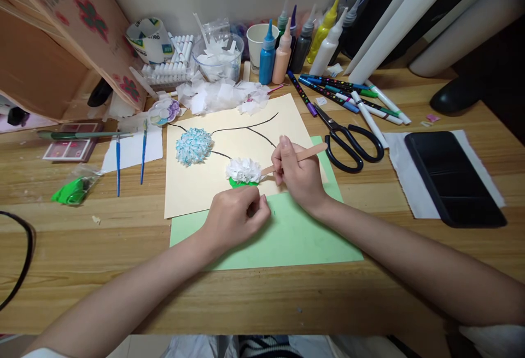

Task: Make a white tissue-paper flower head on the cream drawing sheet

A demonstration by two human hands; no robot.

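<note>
My right hand [298,171] is closed on a wooden stick [305,154], whose tip touches the right side of a white tissue-paper flower [243,170]. That flower sits on a green patch on the cream sheet [197,183]. My left hand [238,217] rests curled at the cream sheet's lower edge, fingers pinched together; what they hold is hidden. A blue-white tissue flower [193,146] lies further left, joined to black drawn branches. A green sheet [287,238] lies under both hands.
Black scissors [348,139] and several markers [353,98] lie to the right, with a black phone [451,177] on white paper. Paint bottles [287,46], a paper cup and tissue scraps [221,95] stand behind. Two blue brushes [118,164] and a palette are left.
</note>
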